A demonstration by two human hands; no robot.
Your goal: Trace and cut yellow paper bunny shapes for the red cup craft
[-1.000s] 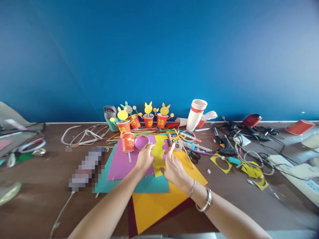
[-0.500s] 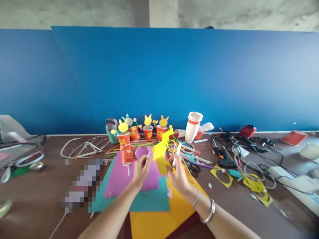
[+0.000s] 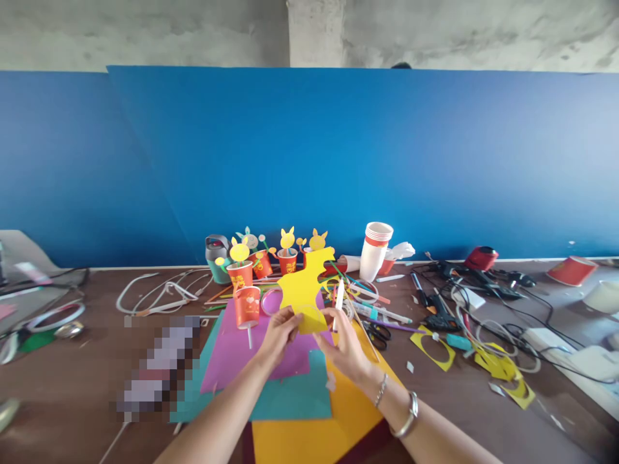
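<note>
A piece of yellow paper (image 3: 304,287) with a cut, irregular outline stands up between my hands over the coloured sheets. My left hand (image 3: 279,335) pinches its lower left corner. At the lower right edge, the fingers of my right hand (image 3: 347,345) meet the paper and also hold an upright white pen (image 3: 339,296). The paper's lower part (image 3: 310,319) looks darker; whether it is a fold or a second piece I cannot tell. A red paper cup (image 3: 247,307) with a white stick below it is left of my hands, beside a purple-looking ring (image 3: 271,301).
Red cups with yellow animal figures (image 3: 287,261) line the back, near a stack of white cups (image 3: 376,251). Black scissors (image 3: 377,335), a glue gun (image 3: 441,316), yellow scraps (image 3: 434,348) and cables lie rightward. Under my hands are purple (image 3: 227,364), teal (image 3: 290,403) and orange sheets (image 3: 309,441).
My left hand has come right and now grips the yellow paper. The paper has turned toward me and shifted slightly left. My right hand still holds the pen.
</note>
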